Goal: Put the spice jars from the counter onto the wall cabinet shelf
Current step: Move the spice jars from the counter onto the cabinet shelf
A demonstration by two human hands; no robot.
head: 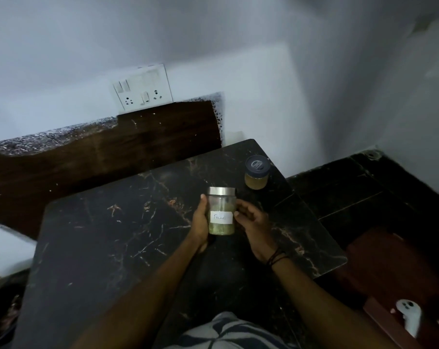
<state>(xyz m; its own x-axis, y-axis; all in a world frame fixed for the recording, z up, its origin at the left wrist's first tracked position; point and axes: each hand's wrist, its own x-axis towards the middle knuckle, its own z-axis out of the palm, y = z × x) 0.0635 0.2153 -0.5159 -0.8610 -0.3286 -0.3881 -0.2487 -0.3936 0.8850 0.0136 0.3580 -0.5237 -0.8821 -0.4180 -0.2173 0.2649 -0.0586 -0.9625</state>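
Our left hand (200, 222): the grip wraps the left side of the fennel jar, thumb up near the lid, palm against the glass.
Our right hand (251, 220): fingers curl at the jar's right side and seem to touch it; we cannot tell how firmly this grip bears on the glass.
Fennel jar (221, 212): upright between both hands, steel lid on, white label reading "Fennel" facing us; whether its base rests on the bench (100, 235) or hangs just above it, we cannot tell.
Second jar (256, 176): small, dark-lidded, yellowish contents, standing untouched near the bench's far right corner, just beyond the fennel jar.
Switch plate (141, 88): on the wall behind, above the dark backsplash.
Wall cabinet shelf: not in view.
Progress: we judge the fennel jar is in hand but not shelved; the second jar is left to do. How many jars are already on the shelf, we cannot tell.
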